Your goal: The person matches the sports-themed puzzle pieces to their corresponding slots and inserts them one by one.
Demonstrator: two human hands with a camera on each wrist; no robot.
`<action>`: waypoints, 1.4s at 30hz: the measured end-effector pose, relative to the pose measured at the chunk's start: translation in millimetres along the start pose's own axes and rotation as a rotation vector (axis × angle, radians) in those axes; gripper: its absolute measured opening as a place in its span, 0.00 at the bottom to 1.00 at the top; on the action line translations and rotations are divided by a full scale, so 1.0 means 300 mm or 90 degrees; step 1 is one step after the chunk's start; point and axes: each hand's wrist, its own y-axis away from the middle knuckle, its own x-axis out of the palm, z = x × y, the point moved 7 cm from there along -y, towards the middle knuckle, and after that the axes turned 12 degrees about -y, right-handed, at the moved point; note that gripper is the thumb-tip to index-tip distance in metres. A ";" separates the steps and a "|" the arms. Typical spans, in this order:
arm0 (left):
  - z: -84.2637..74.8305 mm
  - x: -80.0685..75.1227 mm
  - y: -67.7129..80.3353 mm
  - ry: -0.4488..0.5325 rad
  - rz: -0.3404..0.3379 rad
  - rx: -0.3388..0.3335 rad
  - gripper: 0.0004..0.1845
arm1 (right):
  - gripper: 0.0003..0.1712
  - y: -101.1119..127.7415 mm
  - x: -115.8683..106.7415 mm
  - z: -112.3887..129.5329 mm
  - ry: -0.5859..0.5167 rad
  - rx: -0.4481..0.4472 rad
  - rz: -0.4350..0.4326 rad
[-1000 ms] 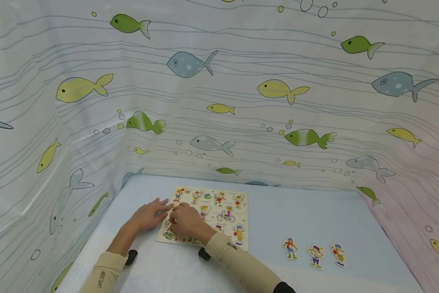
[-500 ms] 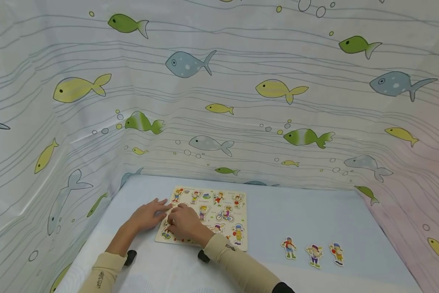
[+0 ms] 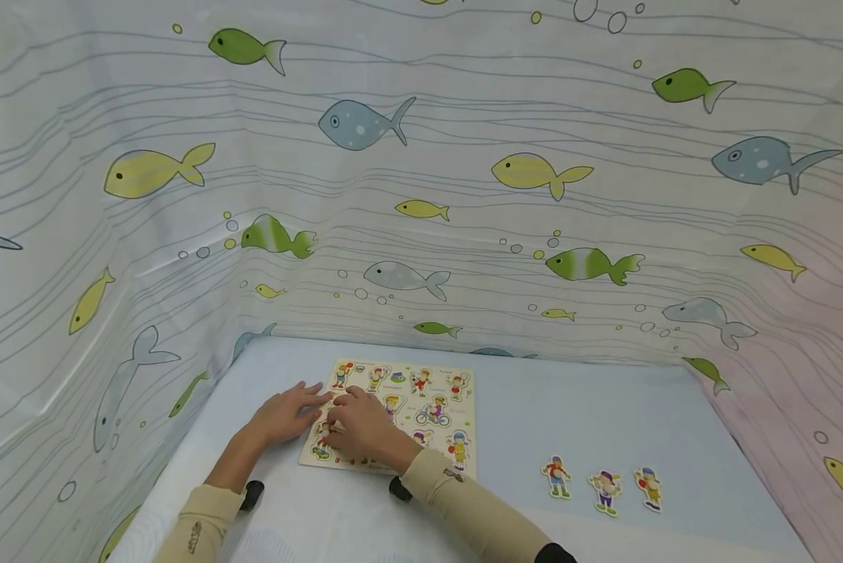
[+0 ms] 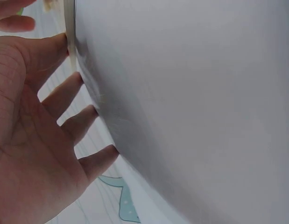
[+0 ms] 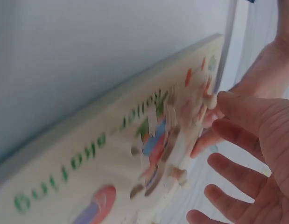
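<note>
A wooden puzzle board (image 3: pixel 432 391) with cartoon children figures lies on the pale blue table (image 3: pixel 576 407). My left hand (image 3: pixel 300 403) lies flat with straight fingers at the board's left edge; in the left wrist view the left hand's (image 4: pixel 39 116) fingertips press the table beside the board edge (image 4: pixel 69 32). My right hand (image 3: pixel 338 422) is over the board's left part. In the right wrist view its thumb and forefinger (image 5: pixel 228 102) pinch a blurred figure piece (image 5: pixel 170 137) tilted above the board (image 5: pixel 83 158).
Three loose figure pieces (image 3: pixel 557 475), (image 3: pixel 606 491), (image 3: pixel 650 488) lie in a row on the table to the right of the board. A fish-print curtain (image 3: pixel 421 195) walls in the table at the back and on both sides.
My right hand has shifted slightly up and to the right over the board's left part. The left hand and the loose pieces stay where they were.
</note>
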 end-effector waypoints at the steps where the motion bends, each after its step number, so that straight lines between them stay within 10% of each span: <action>1: -0.001 -0.002 -0.001 -0.001 0.000 -0.001 0.20 | 0.09 0.003 -0.008 -0.002 -0.001 -0.009 0.003; 17: 0.000 -0.015 -0.001 0.003 0.003 -0.012 0.20 | 0.12 0.096 -0.146 -0.006 0.030 -0.136 -0.030; 42: -0.014 -0.008 -0.001 0.010 0.015 -0.004 0.20 | 0.13 0.284 -0.250 -0.138 0.013 -0.108 -0.029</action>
